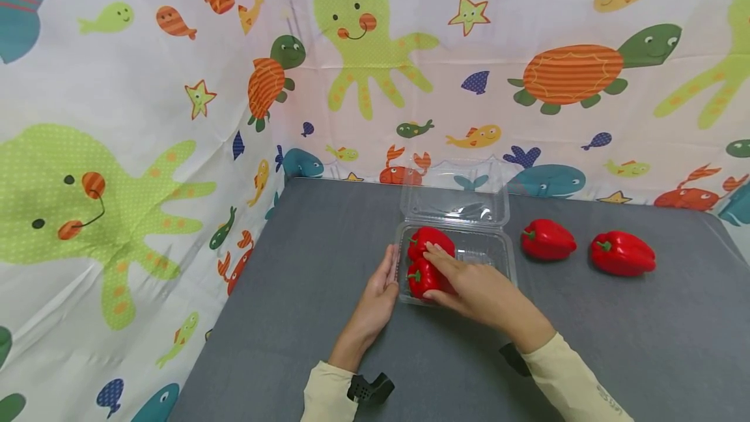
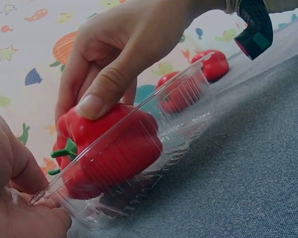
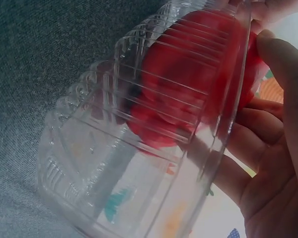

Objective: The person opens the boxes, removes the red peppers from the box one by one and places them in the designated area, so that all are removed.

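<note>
A clear plastic clamshell container [image 1: 486, 249] stands on the grey tabletop with its lid [image 1: 454, 204] folded open at the back. Two red bell peppers sit along its left side, the back bell pepper [image 1: 430, 239] behind the front bell pepper [image 1: 423, 279], green stems facing left. My left hand [image 1: 375, 295] holds the container's left edge, the rim corner between thumb and fingers in the left wrist view. From above, my right hand [image 1: 477, 288] grips the front bell pepper [image 2: 109, 148], thumb on its near side. That hand's fingertips overlap the back pepper.
Two more bell peppers lie right of the container, one nearer [image 1: 548, 239] and one farther right [image 1: 622, 253]. A white curtain [image 1: 234, 129] with sea-animal prints hangs behind and at the left of the table [image 1: 293, 266].
</note>
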